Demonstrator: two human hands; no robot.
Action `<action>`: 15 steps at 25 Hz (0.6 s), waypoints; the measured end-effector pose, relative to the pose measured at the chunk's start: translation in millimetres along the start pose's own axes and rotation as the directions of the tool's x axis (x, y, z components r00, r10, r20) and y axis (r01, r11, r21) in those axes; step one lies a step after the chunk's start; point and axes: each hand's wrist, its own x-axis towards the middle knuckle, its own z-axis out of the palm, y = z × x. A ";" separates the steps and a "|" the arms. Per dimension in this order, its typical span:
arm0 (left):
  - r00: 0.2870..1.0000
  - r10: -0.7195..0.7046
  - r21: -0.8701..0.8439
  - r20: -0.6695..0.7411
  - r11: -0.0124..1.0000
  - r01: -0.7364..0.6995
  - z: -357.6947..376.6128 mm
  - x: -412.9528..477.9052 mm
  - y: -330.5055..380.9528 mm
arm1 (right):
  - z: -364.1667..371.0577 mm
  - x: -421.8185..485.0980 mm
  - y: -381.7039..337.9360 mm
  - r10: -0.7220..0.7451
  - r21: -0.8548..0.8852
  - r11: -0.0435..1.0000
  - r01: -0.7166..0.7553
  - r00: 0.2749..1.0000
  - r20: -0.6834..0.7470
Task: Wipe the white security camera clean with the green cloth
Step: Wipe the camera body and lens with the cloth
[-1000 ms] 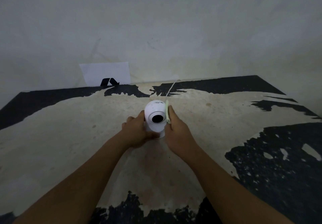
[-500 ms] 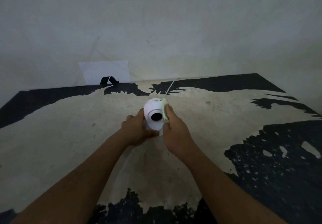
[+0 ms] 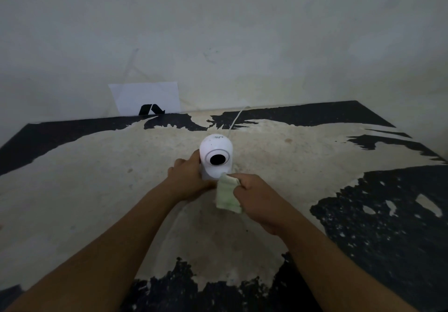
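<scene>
The white security camera (image 3: 215, 150) stands upright in the middle of the worn table (image 3: 97, 190), its round black lens facing me. My left hand (image 3: 188, 178) grips its left side and base. My right hand (image 3: 257, 197) holds the folded pale green cloth (image 3: 226, 194) just in front of and below the camera's right side. The cloth's top edge touches the camera's lower front. A thin white cable (image 3: 236, 118) runs from behind the camera to the wall.
A white paper sheet with a black mark (image 3: 146, 99) leans on the wall at the table's back left. The tabletop is cream with black flaking patches. The wall closes off the back edge.
My right hand has come off the camera's right side and moved down and toward me with the cloth. The left hand keeps its hold.
</scene>
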 end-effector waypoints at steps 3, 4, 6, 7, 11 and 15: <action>0.994 -0.029 -0.068 -0.101 0.997 0.022 -16.1 -20.1 1.1 | -9.5 -8.7 -3.9 -0.073 0.111 0.991 0.072 0.997 0.005; 0.993 -0.056 -0.266 -0.100 0.964 0.028 -21.4 -31.9 2.5 | -10.3 -9.2 -5.4 -0.094 0.134 0.987 0.091 0.995 0.013; 0.998 -0.049 -0.729 0.025 0.683 0.052 -26.5 -60.2 13.0 | -7.2 -6.7 -10.1 -0.126 0.162 0.980 0.118 0.991 0.041; 0.997 -0.009 -0.820 0.083 0.567 0.073 -25.6 -72.1 17.0 | -4.0 -3.7 -12.0 -0.136 0.165 0.978 0.124 0.989 0.059; 0.993 -0.109 -0.770 0.047 0.629 0.106 -17.2 -83.8 12.9 | 3.8 9.0 -16.7 -0.140 0.162 0.979 0.125 0.986 0.086; 0.900 -0.427 -0.920 -0.091 0.383 0.089 -26.4 -62.1 2.4 | -10.1 28.2 -13.4 -0.100 0.143 0.980 0.142 0.959 -0.265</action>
